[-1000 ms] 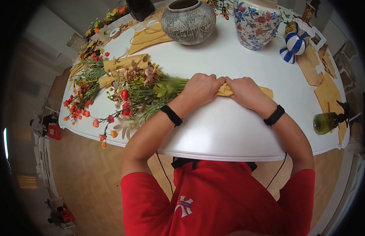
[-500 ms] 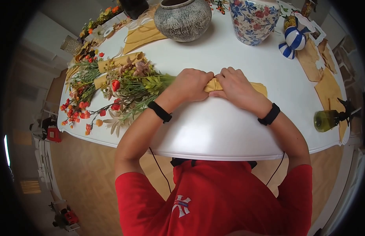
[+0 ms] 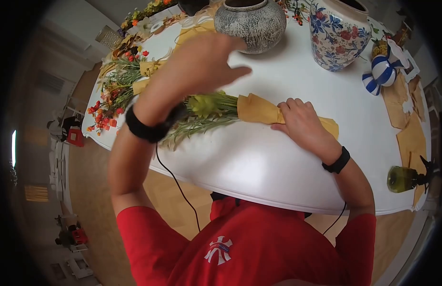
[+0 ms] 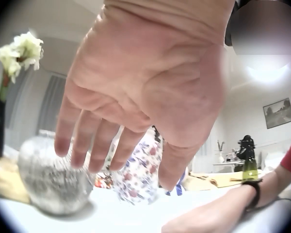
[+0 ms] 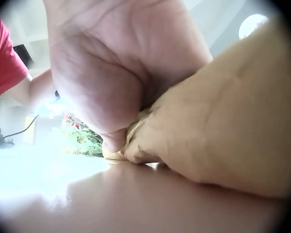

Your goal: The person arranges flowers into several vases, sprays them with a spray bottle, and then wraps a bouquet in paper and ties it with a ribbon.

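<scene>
A bouquet of stems and flowers lies sideways on the white table, its stem end in yellow-brown paper [image 3: 259, 109]. My right hand [image 3: 304, 126] grips the paper around its narrow middle; in the right wrist view the hand [image 5: 121, 68] curls over the gathered wrapping [image 5: 223, 116]. Raised above the bouquet's flower end, my left hand [image 3: 199, 62] holds nothing and hides part of the flowers. The left wrist view shows that palm [image 4: 145, 87] with its fingers extended. Green leaves [image 3: 204, 105] stick out beyond the paper.
A grey textured pot [image 3: 252, 26] and a floral vase [image 3: 338, 38] stand at the back. Wrapped flowers [image 3: 106, 105] lie at the left. At the right are a blue-and-white striped object [image 3: 383, 71], paper sheets [image 3: 411, 138] and a green spray bottle [image 3: 402, 178].
My left hand has let go of the wrapped stems and risen up and to the left. My right hand still grips the paper. The head view has shifted.
</scene>
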`<action>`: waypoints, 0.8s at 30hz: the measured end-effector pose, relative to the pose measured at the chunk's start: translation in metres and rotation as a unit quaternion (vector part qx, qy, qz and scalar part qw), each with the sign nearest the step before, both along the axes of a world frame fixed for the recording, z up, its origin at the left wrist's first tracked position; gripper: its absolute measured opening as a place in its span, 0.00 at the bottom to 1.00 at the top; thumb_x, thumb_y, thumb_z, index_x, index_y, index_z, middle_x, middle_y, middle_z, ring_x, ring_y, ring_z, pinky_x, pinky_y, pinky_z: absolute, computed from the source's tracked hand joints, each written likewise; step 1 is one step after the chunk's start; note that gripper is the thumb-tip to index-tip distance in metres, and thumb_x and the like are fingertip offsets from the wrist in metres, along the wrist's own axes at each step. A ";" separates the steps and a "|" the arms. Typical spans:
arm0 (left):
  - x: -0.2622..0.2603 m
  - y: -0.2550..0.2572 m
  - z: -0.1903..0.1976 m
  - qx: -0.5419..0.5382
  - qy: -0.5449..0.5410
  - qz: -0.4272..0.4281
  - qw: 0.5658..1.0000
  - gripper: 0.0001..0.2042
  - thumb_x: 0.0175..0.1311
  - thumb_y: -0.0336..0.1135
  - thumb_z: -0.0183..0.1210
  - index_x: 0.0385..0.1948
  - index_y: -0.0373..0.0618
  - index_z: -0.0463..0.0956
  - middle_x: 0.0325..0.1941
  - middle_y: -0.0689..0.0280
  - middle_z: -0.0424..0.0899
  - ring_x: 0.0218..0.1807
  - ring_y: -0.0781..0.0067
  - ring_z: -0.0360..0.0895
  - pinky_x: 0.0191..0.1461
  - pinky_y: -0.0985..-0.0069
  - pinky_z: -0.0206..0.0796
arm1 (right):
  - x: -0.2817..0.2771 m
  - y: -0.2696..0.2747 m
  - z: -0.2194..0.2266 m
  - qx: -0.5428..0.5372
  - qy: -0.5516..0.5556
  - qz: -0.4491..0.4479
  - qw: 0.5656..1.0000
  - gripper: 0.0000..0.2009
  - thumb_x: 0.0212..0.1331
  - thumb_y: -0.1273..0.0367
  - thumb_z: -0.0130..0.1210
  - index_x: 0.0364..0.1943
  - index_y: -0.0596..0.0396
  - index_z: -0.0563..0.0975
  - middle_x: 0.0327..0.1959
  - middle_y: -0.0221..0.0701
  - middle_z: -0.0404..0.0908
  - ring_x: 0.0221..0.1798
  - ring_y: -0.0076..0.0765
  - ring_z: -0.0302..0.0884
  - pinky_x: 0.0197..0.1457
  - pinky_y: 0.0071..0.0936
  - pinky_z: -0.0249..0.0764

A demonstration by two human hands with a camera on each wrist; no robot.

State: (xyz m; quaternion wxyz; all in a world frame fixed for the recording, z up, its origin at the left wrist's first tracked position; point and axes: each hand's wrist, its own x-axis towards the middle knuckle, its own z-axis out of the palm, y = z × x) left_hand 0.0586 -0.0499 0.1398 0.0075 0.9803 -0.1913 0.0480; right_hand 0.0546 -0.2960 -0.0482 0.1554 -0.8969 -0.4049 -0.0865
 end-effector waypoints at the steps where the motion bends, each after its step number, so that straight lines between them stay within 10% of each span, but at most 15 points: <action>1: 0.018 0.011 0.017 0.013 -0.024 0.021 0.999 0.23 0.63 0.49 0.68 0.53 0.41 0.84 0.50 0.52 0.89 0.48 0.53 0.87 0.54 0.62 0.78 | 0.001 0.000 0.000 -0.001 0.001 0.001 1.000 0.22 0.60 0.53 0.65 0.46 0.57 0.77 0.39 0.35 0.77 0.45 0.41 0.75 0.47 0.39 0.68; 9: 0.204 0.128 -0.024 0.269 0.065 0.155 0.948 0.18 0.66 0.44 0.62 0.44 0.37 0.85 0.37 0.53 0.89 0.39 0.56 0.87 0.44 0.59 0.78 | -0.002 0.001 0.008 -0.009 0.021 -0.010 1.000 0.22 0.60 0.54 0.66 0.46 0.57 0.76 0.39 0.35 0.76 0.45 0.40 0.74 0.48 0.38 0.66; 13: 0.203 0.112 -0.045 0.293 0.217 0.243 0.899 0.26 0.64 0.37 0.57 0.66 0.46 0.75 0.59 0.60 0.84 0.47 0.56 0.86 0.44 0.63 0.80 | -0.002 0.002 0.009 -0.009 0.017 -0.011 1.000 0.21 0.59 0.55 0.67 0.45 0.55 0.76 0.39 0.34 0.76 0.45 0.39 0.73 0.48 0.37 0.66; 18: 0.230 0.151 -0.107 0.150 0.155 0.206 0.955 0.19 0.65 0.31 0.51 0.55 0.41 0.83 0.60 0.50 0.84 0.64 0.47 0.80 0.65 0.56 0.72 | -0.001 0.000 0.013 -0.021 0.015 -0.009 1.000 0.20 0.57 0.56 0.68 0.44 0.54 0.76 0.38 0.33 0.75 0.44 0.38 0.73 0.48 0.36 0.65; 21: 0.257 0.162 -0.122 0.192 0.242 0.215 0.926 0.23 0.68 0.36 0.52 0.65 0.46 0.76 0.63 0.57 0.83 0.55 0.52 0.84 0.43 0.63 0.80 | -0.001 0.001 0.014 -0.023 0.007 -0.016 1.000 0.19 0.56 0.57 0.68 0.43 0.54 0.76 0.37 0.33 0.75 0.44 0.38 0.72 0.48 0.36 0.64; 24: 0.271 0.186 -0.144 0.236 0.177 0.154 0.943 0.18 0.69 0.39 0.53 0.53 0.41 0.82 0.51 0.56 0.88 0.50 0.57 0.86 0.49 0.60 0.77 | -0.001 0.001 0.012 -0.016 -0.001 -0.013 1.000 0.17 0.57 0.59 0.68 0.42 0.54 0.76 0.36 0.32 0.74 0.43 0.38 0.72 0.48 0.36 0.64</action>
